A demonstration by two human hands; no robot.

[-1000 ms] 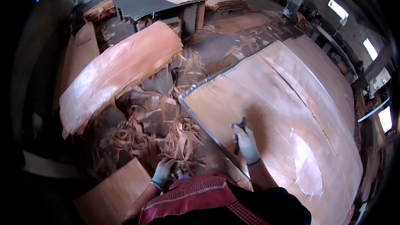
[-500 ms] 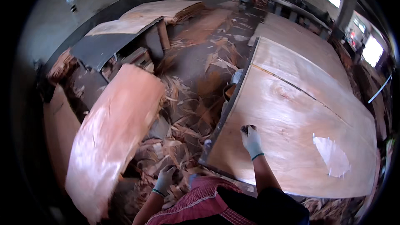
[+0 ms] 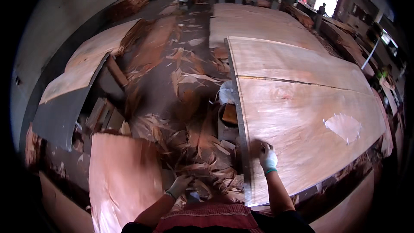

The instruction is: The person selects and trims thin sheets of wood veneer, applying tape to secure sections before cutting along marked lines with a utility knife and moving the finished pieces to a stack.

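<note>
A broad sheet of wood veneer (image 3: 297, 121) lies on a stack or table to my right, with a dark slit running across it and a paler patch set into it. Above its left border hovers or rests my right hand (image 3: 268, 159), in a white glove with dark fingertips. Its fingers are curled together; whatever they hold, if anything, is too small to make out. My left hand (image 3: 179, 185), also gloved, hangs low over the scraps, close to a curved reddish veneer sheet (image 3: 125, 177). The left fingers are dim and blurred.
Torn veneer strips (image 3: 194, 142) litter the floor between the sheets. A dark bucket (image 3: 228, 114) with something orange-brown in it stands beside the right-hand table. Stacked veneer (image 3: 99, 47) lies at the far left, past a dark board (image 3: 56, 112). A distant person (image 3: 321, 13) is near a bright doorway.
My view has swung to the right. My right hand is now closer to the veneer's left edge, still curled; my left hand stays low near the reddish sheet.
</note>
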